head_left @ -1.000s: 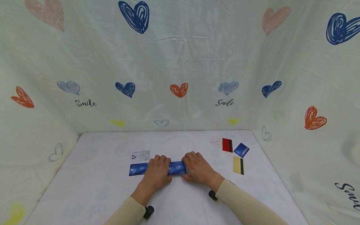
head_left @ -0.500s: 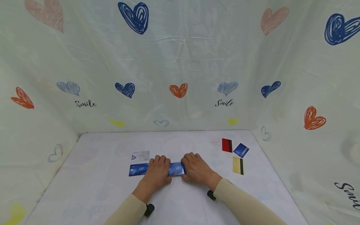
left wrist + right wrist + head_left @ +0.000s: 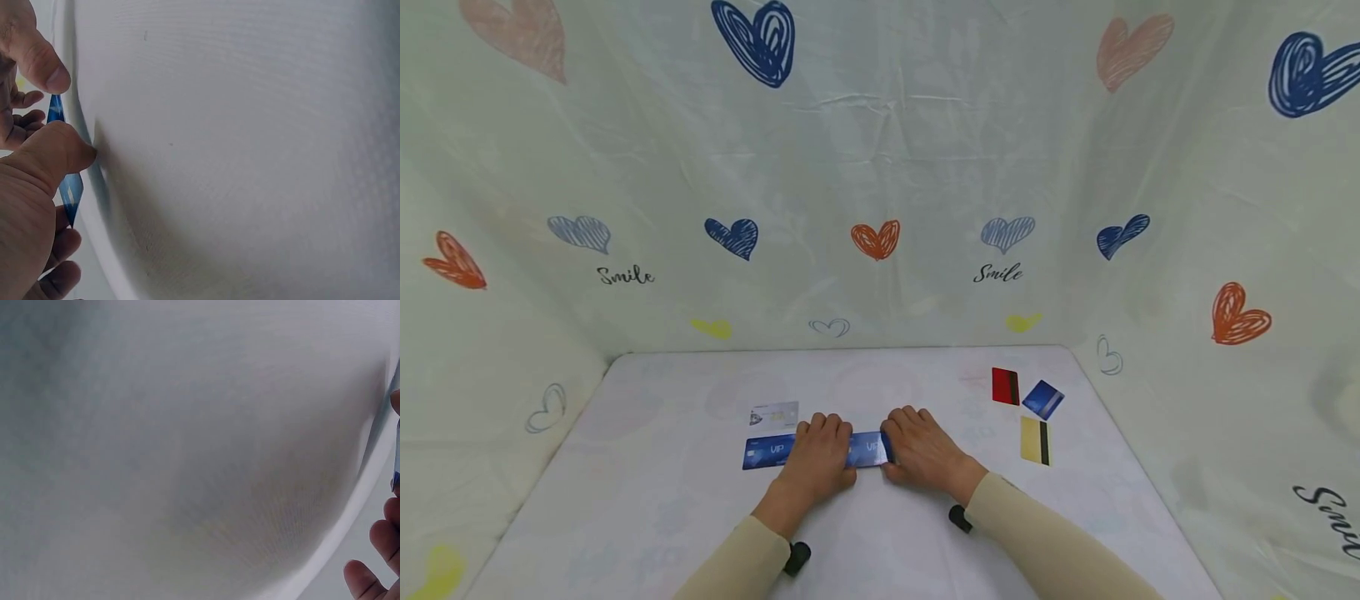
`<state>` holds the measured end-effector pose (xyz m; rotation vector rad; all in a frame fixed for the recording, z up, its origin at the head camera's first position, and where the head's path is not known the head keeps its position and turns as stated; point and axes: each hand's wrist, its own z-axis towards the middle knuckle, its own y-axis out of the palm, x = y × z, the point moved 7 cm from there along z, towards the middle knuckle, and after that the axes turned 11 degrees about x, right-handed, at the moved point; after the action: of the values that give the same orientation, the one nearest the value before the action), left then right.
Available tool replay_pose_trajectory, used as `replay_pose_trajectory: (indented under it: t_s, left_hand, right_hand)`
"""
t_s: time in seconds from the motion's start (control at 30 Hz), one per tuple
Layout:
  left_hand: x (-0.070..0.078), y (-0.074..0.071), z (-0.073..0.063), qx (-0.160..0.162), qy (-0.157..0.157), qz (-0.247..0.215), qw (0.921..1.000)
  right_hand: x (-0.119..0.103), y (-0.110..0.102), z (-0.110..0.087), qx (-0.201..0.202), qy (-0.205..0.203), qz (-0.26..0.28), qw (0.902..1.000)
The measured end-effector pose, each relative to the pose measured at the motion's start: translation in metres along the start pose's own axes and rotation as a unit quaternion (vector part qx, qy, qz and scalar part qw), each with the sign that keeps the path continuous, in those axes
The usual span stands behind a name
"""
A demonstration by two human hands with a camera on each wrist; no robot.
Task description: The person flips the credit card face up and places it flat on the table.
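Two blue VIP cards lie in a row across the table in the head view. The left card (image 3: 767,451) shows flat beside my left hand (image 3: 816,454), which covers whatever lies between the two. The right card (image 3: 867,449) spans from my left hand to my right hand (image 3: 925,450); its face catches light. Each hand arches over the row, thumb at the near edge and fingers at the far edge. My right hand holds the right card's right end. In the left wrist view, my left thumb (image 3: 62,147) crosses the blue cards.
A silver card (image 3: 774,414) lies behind the left blue card. At the back right are a red card (image 3: 1005,387), a small blue card (image 3: 1043,400) and a gold card (image 3: 1035,441). A heart-printed cloth (image 3: 880,167) rises behind the white table (image 3: 625,483).
My right hand has crept slightly left, covering more of the right card's end. That card's face has turned paler with glare. My left hand stays in place.
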<state>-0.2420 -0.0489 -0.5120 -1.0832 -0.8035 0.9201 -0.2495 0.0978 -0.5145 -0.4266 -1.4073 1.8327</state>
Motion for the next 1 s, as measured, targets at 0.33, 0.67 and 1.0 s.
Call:
replay_pose_trajectory:
  t_s: [0.33, 0.67, 1.0]
  left_hand:
    - [-0.0011, -0.0007, -0.0004, -0.002, -0.004, 0.001, 1.0000]
    - [-0.0011, -0.0014, -0.0011, -0.004, -0.006, 0.007, 0.9999]
    - [0.0014, -0.0004, -0.0058, -0.004, -0.010, -0.008, 0.9999]
  right_hand:
    - [-0.0014, -0.0003, 0.0014, 0.008, 0.002, 0.013, 0.9999]
    - [-0.0017, 0.0015, 0.0025, 0.014, -0.001, 0.012, 0.9998]
    - [0.0008, 0.0054, 0.0002, -0.030, 0.026, 0.021, 0.9990]
